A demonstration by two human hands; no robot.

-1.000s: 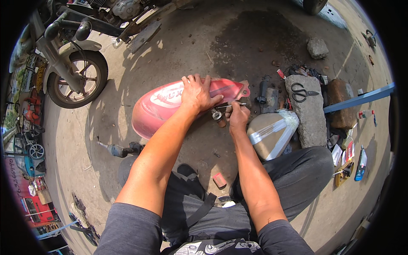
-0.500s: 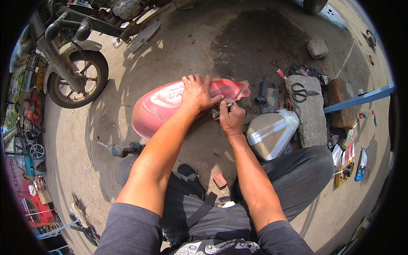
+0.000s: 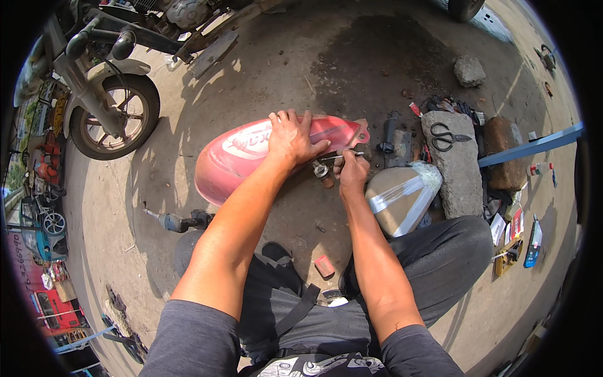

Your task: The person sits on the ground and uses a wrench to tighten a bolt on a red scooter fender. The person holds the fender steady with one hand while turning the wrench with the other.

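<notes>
A red motorcycle fuel tank (image 3: 220, 169) with a pale decal lies in front of me. My left hand (image 3: 292, 139) lies on top of it, fingers spread over the far edge and thumb stretched right. Just off the tank's near side, my right hand (image 3: 352, 171) is closed around a slim metal tool (image 3: 358, 154), whose exact kind I cannot make out. Left of that hand, a small metal fitting (image 3: 320, 169) with a brownish lower part shows at the tank's underside. Whether the tool touches the fitting is unclear.
Right of my hand sits a rounded, tape-covered piece (image 3: 402, 201). Beyond it, scissors (image 3: 447, 137) lie on a concrete block (image 3: 461, 182). A power tool (image 3: 173, 221) is left of my knee, a red block (image 3: 324, 266) between my legs. A motorcycle wheel (image 3: 116, 116) stands far left.
My right hand has shifted slightly right and down, away from the tank, with the metal tool now turned sideways. More of the fitting shows. My left hand and the tank stay put.
</notes>
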